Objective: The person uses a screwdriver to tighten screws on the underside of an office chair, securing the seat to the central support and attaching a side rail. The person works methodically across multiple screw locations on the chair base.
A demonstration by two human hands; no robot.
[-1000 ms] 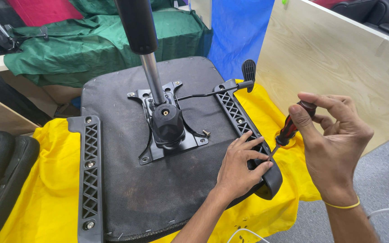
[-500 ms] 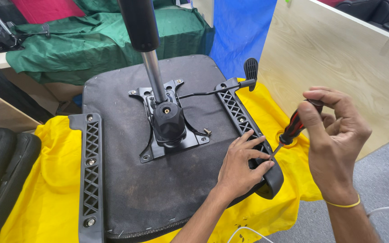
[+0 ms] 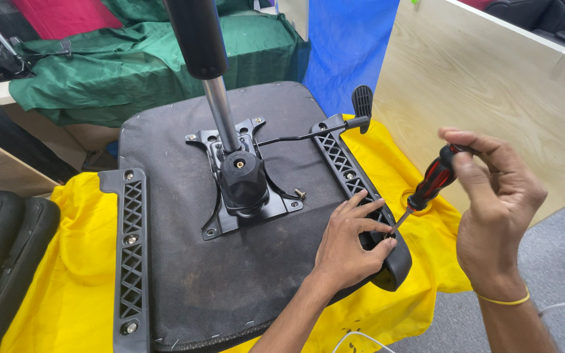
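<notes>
head view: upturned chair seat (image 3: 184, 261) lies on yellow cloth (image 3: 73, 287), gas lift column (image 3: 220, 111) standing up from the centre plate. left hand (image 3: 348, 245) rests half-curled, fingers spread on the right armrest bracket (image 3: 351, 173), gripping nothing. right hand (image 3: 495, 209) closed around a red-black screwdriver (image 3: 426, 186), tip at the bracket beside the left fingers.

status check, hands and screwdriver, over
Right hand grips screwdriver. Left hand steadies armrest bracket at the tip. Loose screw on seat underside, clear.
</notes>
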